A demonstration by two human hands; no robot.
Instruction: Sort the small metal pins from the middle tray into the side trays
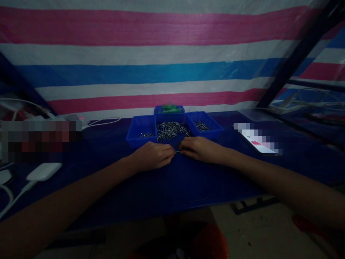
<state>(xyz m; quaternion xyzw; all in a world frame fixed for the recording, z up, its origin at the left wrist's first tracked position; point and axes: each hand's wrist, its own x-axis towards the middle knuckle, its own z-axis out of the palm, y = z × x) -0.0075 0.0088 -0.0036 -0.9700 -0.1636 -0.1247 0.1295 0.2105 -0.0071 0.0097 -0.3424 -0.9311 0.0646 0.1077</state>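
A thin, shiny metal piece (pixel 177 152) spans the small gap between my hands, just above the blue table. My left hand (pixel 152 156) is closed, its fingertips pinching one end. The other end sits in the closed fingertips of my right hand (pixel 201 148). The piece is too small and dim to name its kind. Just beyond my hands lies a loose pile of short metal pins or screws (pixel 172 130). A left blue bin (pixel 131 135) and a right blue bin (pixel 214 126) flank the pile, each with similar metal pieces inside.
Behind the pile stands a blue bin (pixel 169 116) with green items. A lit phone (pixel 257 144) lies to the right. On the left are a white charger (pixel 44 172), cables and a blurred-out area. The blue table (pixel 172 190) ends before me; a striped sheet (pixel 151 73) hangs behind.
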